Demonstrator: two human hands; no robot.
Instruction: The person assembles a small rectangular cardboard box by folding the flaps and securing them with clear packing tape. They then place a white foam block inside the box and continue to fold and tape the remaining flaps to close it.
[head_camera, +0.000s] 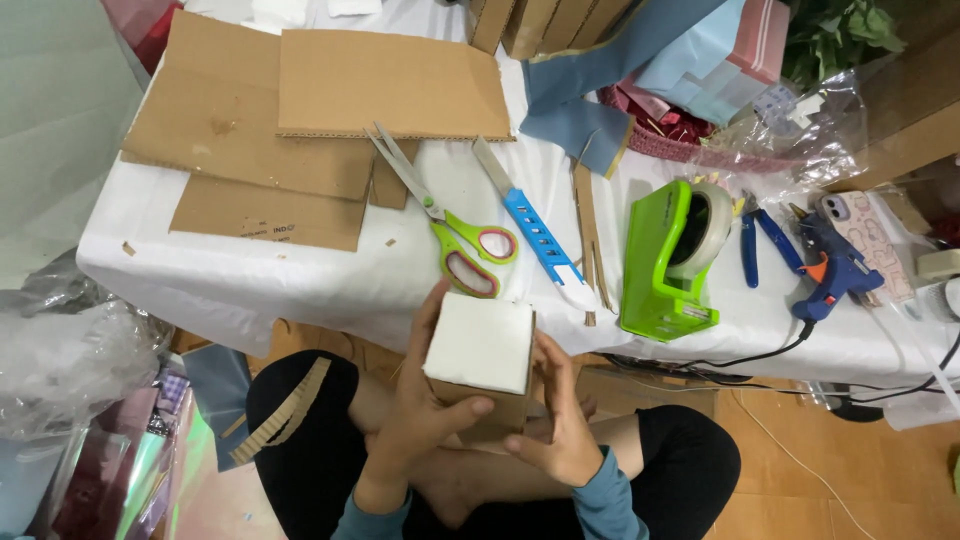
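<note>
Wooden floor (790, 500) underfoot, warm brown; person seated cross-legged on it, black trousers, blue sleeves, facing a low worktop (300, 285) draped in white cloth.

Nearest: a small cardboard box (480, 352) with a white top face, held above the lap, just off the worktop's front edge. Left hand (420, 410) wraps its left side, thumb across the brown front wall, grip closed on the box. Right hand (560, 420) presses flat against the right side, fingers upright along the wall, also grasping the box. A corrugated cardboard strip (285, 412) lies on the left knee.

Left of the knees: crumpled clear plastic wrap (70, 360).

On the worktop, front row: green-handled scissors (450, 235), blades closed, pointing away to the left; beside them a blue-and-white utility knife (532, 228); thin cardboard offcuts (588, 235) touching its right side. Then a green tape dispenser (665, 262) with a pale roll. Further right, blue-handled pliers (765, 240), a blue glue gun (835, 270) with an orange trigger, black cable trailing over the edge, and a phone (868, 235) in a patterned case.

Further back, left: overlapping flat cardboard sheets (320, 90). Back right: blue fabric pieces (600, 90), a reddish woven basket (690, 145), green leaves (840, 35) at the far corner.
</note>
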